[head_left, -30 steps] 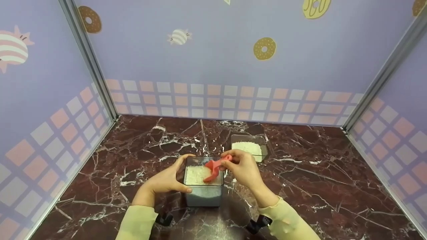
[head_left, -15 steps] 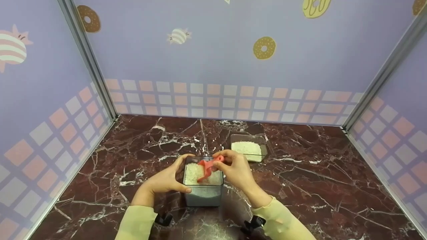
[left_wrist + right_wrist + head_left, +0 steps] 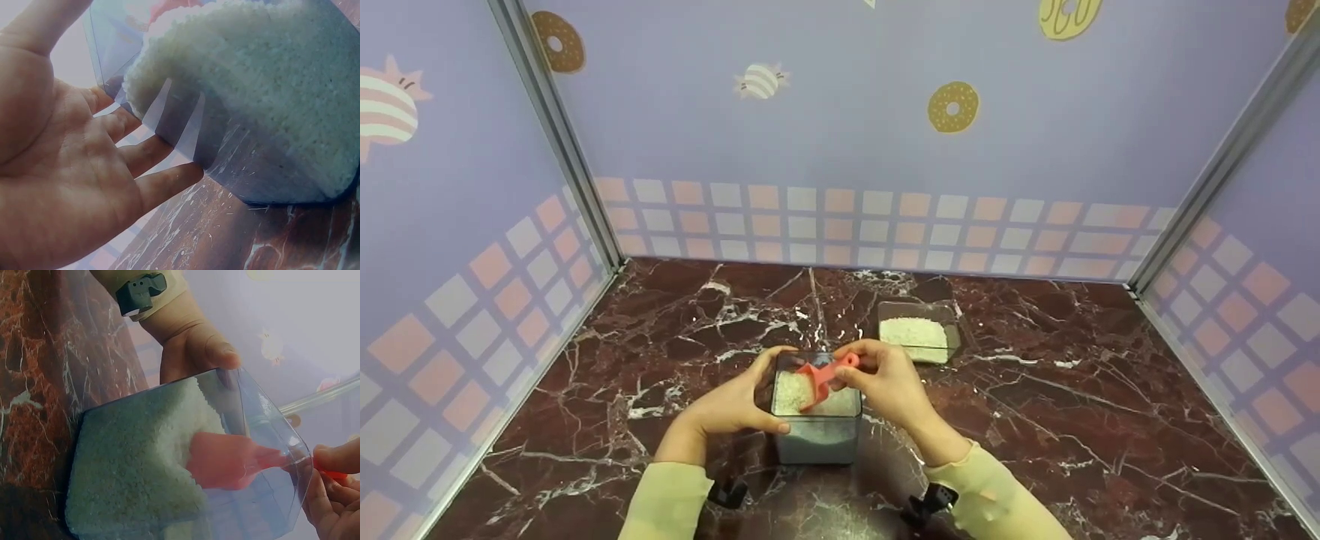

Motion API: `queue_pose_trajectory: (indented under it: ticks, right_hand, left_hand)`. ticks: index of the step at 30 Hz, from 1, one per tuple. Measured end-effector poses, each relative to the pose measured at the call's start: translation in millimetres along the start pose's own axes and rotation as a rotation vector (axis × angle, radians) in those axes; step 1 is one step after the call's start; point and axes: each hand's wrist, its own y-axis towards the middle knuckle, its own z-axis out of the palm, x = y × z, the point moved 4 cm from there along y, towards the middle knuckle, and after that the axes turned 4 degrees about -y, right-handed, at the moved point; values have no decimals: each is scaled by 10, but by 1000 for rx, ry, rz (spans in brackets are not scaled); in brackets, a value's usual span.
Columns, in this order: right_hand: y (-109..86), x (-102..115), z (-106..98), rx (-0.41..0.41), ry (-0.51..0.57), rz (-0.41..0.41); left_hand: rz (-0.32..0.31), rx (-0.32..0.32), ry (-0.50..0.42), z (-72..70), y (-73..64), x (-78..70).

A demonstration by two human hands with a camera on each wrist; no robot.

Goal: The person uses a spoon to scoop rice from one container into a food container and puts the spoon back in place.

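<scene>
A tall clear square container (image 3: pixel 819 444) of rice (image 3: pixel 792 391) stands upright on the table. My left hand (image 3: pixel 733 401) grips its left side, thumb at the near corner and fingers along the far wall. In the left wrist view those fingers (image 3: pixel 160 183) lie against the clear wall. My right hand (image 3: pixel 891 381) pinches the handle of a red scoop (image 3: pixel 819 382) over the container's right rim. In the right wrist view, the scoop's bowl (image 3: pixel 219 461) sits inside the container, its front edge dug into the sloping rice.
A lower clear container (image 3: pixel 954 330), partly filled with rice, stands behind and to the right. White grains or flecks lie on the dark red marbled table (image 3: pixel 1057 390) near the containers. Patterned panels (image 3: pixel 840 135) enclose the back and both sides.
My right hand has moved left with the red scoop, which shifted from the right part of the container toward the rice at its left. My left hand has stayed in place.
</scene>
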Motion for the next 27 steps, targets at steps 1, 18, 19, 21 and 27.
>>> queue_pose_trajectory:
  ticks: [1, 18, 19, 21, 27]
  right_hand:
    - [2, -12, 2, -1, 12, 10]
    - [5, -189, -103, -45, 259, 199]
    - [5, -207, -115, -43, 255, 204]
    - [4, -234, -138, -42, 251, 212]
    - [6, -323, -190, -42, 355, 255]
  left_hand:
    - [1, 0, 1, 0, 0, -2]
    - [-12, 15, -44, 7, 18, 5]
    - [-11, 17, -49, 9, 18, 1]
    - [-5, 9, -27, 6, 14, -4]
    - [7, -4, 13, -2, -4, -9]
